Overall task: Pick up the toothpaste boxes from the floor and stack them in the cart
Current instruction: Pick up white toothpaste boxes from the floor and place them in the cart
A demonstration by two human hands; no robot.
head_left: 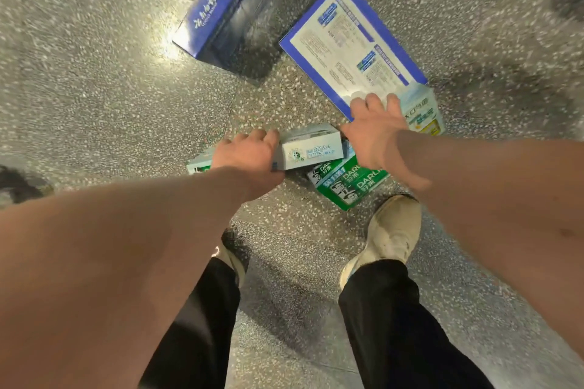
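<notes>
Two bare hands are low over the speckled floor, among scattered toothpaste boxes. The left hand grips the left end of a pale blue box, fingers curled over its far edge. That box overlaps a green box (the one printed DARLIE) lying flat by the right shoe; whether it rests on the green one or is lifted clear is hard to make out. The right hand has its thumb against the pale blue box's right end, while its fingers reach forward over the near corner of a flat blue-bordered box. The fingertips are foreshortened and blurred, so I cannot tell whether this hand grips anything or is merely spread. Beyond its knuckles a second pale box shows only in part. Another pale carton peeks out beside the left wrist, mostly hidden. A large dark-blue box lies farther off, cut by the top edge. The left shoe is largely covered by a black trouser leg. Blur smears the small print.
</notes>
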